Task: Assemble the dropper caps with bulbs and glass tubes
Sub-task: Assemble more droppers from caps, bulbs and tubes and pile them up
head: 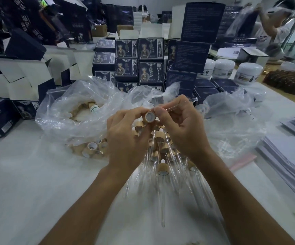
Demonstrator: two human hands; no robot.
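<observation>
Here, over a white table (37, 183) crowded with dark boxes (151, 50), left hand (125, 138) pinches a cap (149, 117), right hand (182, 126) a glass tube (182, 104).

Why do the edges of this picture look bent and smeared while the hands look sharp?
Head view: the wide-angle lens bows the stacked boxes outward at the edges; the left hand, right hand and held cap are fairly sharp; the glass tubes near the bottom smear, and the person at top right is blurred.
</observation>
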